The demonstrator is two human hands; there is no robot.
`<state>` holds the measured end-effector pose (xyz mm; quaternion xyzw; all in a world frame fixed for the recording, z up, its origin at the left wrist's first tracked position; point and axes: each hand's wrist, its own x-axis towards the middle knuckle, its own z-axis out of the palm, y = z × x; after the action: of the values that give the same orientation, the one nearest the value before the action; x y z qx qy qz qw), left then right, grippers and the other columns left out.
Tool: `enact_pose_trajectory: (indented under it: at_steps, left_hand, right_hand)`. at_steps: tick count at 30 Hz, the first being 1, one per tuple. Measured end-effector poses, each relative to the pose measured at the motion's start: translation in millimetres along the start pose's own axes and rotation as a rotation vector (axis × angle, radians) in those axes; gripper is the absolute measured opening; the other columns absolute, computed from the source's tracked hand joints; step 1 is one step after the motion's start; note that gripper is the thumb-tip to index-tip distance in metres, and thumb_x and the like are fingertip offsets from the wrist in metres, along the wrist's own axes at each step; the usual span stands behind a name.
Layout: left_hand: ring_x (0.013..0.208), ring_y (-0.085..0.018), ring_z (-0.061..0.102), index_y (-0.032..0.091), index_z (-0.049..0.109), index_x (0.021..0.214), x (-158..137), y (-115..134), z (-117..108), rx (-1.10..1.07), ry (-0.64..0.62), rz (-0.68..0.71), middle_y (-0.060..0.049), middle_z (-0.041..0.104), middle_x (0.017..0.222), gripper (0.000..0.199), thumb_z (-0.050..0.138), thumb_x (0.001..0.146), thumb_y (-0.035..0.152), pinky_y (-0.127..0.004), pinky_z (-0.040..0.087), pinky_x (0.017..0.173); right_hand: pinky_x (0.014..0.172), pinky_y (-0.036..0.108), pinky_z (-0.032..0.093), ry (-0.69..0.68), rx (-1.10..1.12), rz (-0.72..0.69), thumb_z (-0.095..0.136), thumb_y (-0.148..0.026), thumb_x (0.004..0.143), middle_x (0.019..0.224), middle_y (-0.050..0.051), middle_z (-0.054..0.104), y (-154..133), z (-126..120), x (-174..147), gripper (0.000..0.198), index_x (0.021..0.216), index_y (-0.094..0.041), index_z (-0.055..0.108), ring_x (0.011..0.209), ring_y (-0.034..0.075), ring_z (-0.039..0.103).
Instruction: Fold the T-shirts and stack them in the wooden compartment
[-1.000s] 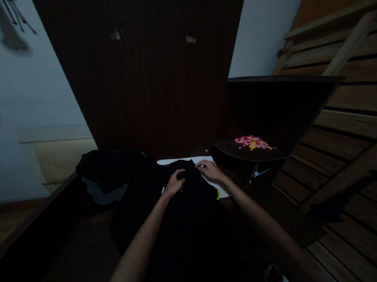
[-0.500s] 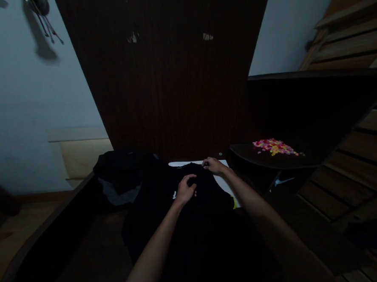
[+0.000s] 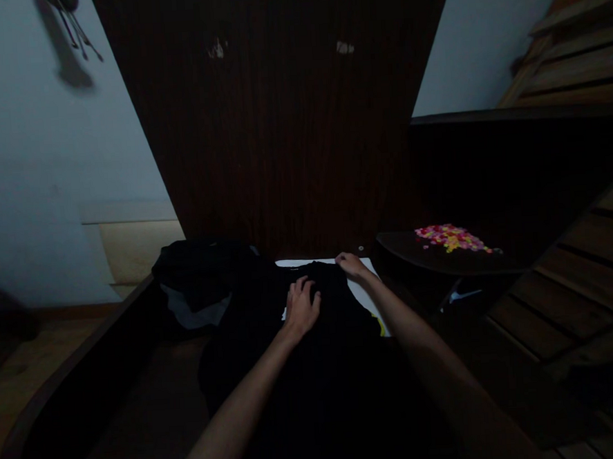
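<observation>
A black garment point(image 3: 337, 307), seemingly a sleeveless shirt, lies spread in front of me, its neckline away from me. A small white mark on its chest is partly covered by my left hand point(image 3: 303, 306). That hand rests palm down on the cloth, fingers stretched and a little apart. At the far right shoulder of the garment, my right hand point(image 3: 351, 263) is closed on the cloth's edge; its fingertips are partly hidden. Beneath the garment, a white flat sheet or board point(image 3: 362, 297) shows along the top and right, with a yellow patch point(image 3: 380, 325) near its lower corner.
Dark crumpled clothing point(image 3: 200, 277) with a grey part lies to the left. On the right, a dark rounded shelf point(image 3: 406, 251) bears a pile of small pink, red and yellow pieces point(image 3: 452, 238). A tall dark wooden panel point(image 3: 285, 141) stands behind. The light is dim.
My left hand has flattened onto the garment, its fingers now stretched forward. My right hand has shifted slightly right at the shoulder edge, with its fingers closed. The view has moved slightly.
</observation>
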<state>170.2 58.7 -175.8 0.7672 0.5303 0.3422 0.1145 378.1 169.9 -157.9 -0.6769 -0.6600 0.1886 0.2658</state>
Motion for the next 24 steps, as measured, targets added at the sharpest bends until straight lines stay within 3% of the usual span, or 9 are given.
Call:
enact_pose_trajectory:
  at_steps: [5,10,17,21,24]
  left_hand:
    - [0.118,-0.032,0.044,0.015,0.063,0.11,47.5,-25.8,-59.2,0.372,-0.007,-0.017,-0.017,0.058,0.124,0.032,0.041,0.093,0.029,-0.048,0.034,0.101]
    - [0.12,-0.035,0.044,0.013,0.068,0.104,85.9,-57.9,-101.7,0.625,-0.161,-0.035,-0.02,0.064,0.115,0.031,0.043,0.088,0.022,-0.05,0.029,0.101]
    - [0.121,-0.037,0.044,0.012,0.073,0.092,97.0,-68.4,-91.9,0.63,-0.251,-0.054,-0.022,0.068,0.108,0.027,0.055,0.081,0.028,-0.049,0.026,0.102]
    - [0.122,-0.038,0.045,0.013,0.073,0.091,105.7,-71.3,-90.2,0.594,-0.279,-0.09,-0.022,0.067,0.11,0.027,0.062,0.075,0.032,-0.05,0.027,0.103]
    - [0.115,-0.035,0.054,0.013,0.07,0.089,115.5,-77.1,-94.7,0.523,-0.324,-0.112,-0.02,0.07,0.105,0.022,0.061,0.076,0.028,-0.049,0.032,0.101]
  right_hand:
    - [0.061,0.022,0.045,-0.009,-0.035,0.054,0.056,-0.022,0.077,0.082,0.008,0.071,0.2,7.9,3.5,0.019,0.086,-0.012,0.07,0.072,0.016,0.065]
    - [0.069,0.026,0.044,-0.031,-0.121,0.036,0.064,-0.017,0.069,0.084,0.009,0.072,-14.3,11.7,8.4,0.006,0.072,-0.017,0.069,0.084,0.022,0.066]
    - [0.091,0.04,0.039,-0.054,-0.236,-0.072,0.064,-0.023,0.073,0.094,0.006,0.073,-39.7,20.4,17.1,0.015,0.086,-0.023,0.07,0.099,0.025,0.064]
    - [0.087,0.039,0.042,-0.099,-0.208,-0.105,0.061,-0.026,0.075,0.093,0.007,0.073,-46.1,22.7,20.2,0.01,0.078,-0.022,0.069,0.096,0.026,0.064]
    - [0.08,0.031,0.044,-0.091,-0.167,-0.139,0.059,-0.021,0.074,0.095,0.007,0.072,-44.4,22.3,19.5,0.014,0.084,-0.02,0.068,0.091,0.022,0.064]
